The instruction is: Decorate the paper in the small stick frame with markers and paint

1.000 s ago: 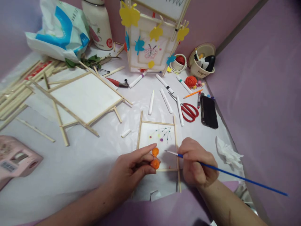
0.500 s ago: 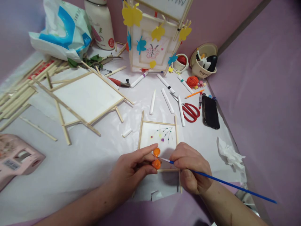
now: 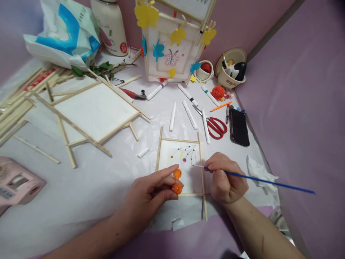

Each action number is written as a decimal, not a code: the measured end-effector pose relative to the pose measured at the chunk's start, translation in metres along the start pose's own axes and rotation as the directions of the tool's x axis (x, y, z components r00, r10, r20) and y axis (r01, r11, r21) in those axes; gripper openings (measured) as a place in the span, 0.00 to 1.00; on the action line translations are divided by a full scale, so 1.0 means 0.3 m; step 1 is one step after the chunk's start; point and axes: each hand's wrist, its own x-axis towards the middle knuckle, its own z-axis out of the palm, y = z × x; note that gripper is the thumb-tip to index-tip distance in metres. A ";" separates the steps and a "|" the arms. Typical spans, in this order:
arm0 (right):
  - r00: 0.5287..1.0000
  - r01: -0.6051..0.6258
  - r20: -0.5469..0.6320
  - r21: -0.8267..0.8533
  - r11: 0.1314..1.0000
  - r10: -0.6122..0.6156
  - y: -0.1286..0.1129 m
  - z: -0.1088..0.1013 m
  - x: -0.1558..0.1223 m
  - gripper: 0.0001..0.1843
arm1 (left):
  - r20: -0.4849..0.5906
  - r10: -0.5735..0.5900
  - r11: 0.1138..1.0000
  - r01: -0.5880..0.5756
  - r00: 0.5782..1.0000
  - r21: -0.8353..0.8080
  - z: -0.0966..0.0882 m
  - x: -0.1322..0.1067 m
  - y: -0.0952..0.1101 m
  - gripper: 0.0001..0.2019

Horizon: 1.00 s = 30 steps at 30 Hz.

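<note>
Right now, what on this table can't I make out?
Head view: lower-left corner of the painted paper, hidden by the left hand.
Head view: whether the brush touches that paper; its tip is too small to tell.
Head view: top of the white bottle, cut off by the upper edge.
Head view: part of the pink box, cut off by the left edge.

Bare hands [image 3: 147, 194] and forearms [image 3: 239, 216], small spot [image 3: 117, 234] on left forearm [image 3: 107, 230]
</note>
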 end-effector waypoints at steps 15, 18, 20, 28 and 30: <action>0.995 0.007 0.100 -0.074 0.997 0.000 0.015 0.035 0.048 0.08 | 0.015 -0.008 1.000 0.009 1.000 -0.023 -0.001 0.001 0.003 0.25; 0.995 0.010 0.102 -0.083 0.996 -0.002 0.017 0.036 0.048 0.08 | 0.018 -0.007 1.000 0.008 1.000 -0.027 0.000 0.003 0.004 0.25; 0.995 0.006 0.104 -0.093 0.996 0.004 0.017 0.036 0.047 0.08 | 0.019 -0.006 1.000 0.006 1.000 -0.029 0.001 0.002 0.003 0.25; 0.993 0.003 0.118 -0.120 0.993 0.011 0.014 0.036 0.048 0.09 | 0.018 0.016 0.999 -0.015 1.000 -0.039 -0.002 0.001 -0.007 0.24; 0.992 0.010 0.122 -0.123 0.992 0.005 0.016 0.035 0.049 0.09 | 0.017 0.018 0.999 -0.018 1.000 -0.042 -0.001 0.001 -0.006 0.24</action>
